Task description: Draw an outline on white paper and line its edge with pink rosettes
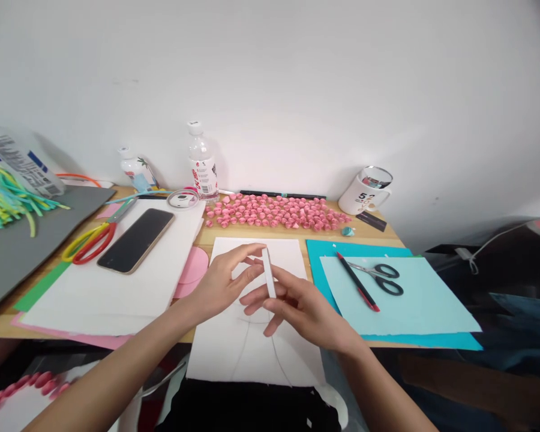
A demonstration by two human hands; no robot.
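Between my two hands stands a narrow white strip [269, 275], tilted slightly and seen almost edge-on; its exact kind I cannot make out. My left hand [225, 276] pinches its upper end with the fingertips. Lower down, my right hand [308, 309] grips it between thumb and fingers, the other fingers spread behind it. Both hands are above a white sheet of paper [216, 354] marked with thin drawn curved lines. That sheet reaches past the front edge of the table toward my lap.
Many pink rolled paper pieces [270, 211] lie along the back. At right, a red-black pen [357, 282] and scissors [380, 277] rest on blue sheets [418, 306]. At left are a phone [137, 240], coloured-handled scissors [96, 240] and a bottle [202, 165]. A mug [360, 195] stands behind.
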